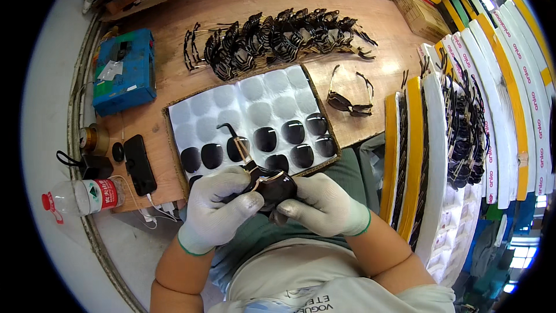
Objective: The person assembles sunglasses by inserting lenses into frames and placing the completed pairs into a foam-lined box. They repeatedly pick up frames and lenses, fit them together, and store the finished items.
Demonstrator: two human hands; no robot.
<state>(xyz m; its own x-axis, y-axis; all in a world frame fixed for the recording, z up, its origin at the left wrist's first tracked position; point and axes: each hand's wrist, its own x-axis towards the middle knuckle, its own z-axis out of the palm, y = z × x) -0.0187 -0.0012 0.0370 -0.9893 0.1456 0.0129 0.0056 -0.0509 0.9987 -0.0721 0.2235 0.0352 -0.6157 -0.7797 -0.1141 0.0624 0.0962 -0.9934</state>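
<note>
Left gloved fingers [249,202] closed on dark sunglasses [278,189], right gloved fingers [291,209] pinching their edge

Gloved hands [215,208] holding sunglasses [279,189], lens tray [234,97]

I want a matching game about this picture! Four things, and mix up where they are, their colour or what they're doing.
1. bottle cap
2. left hand and right hand
3. smartphone
4. loose lenses

A. in rows in the tray
B. black, left of the tray
C. red
D. holding sunglasses

Pairs: 1-C, 2-D, 3-B, 4-A
</note>
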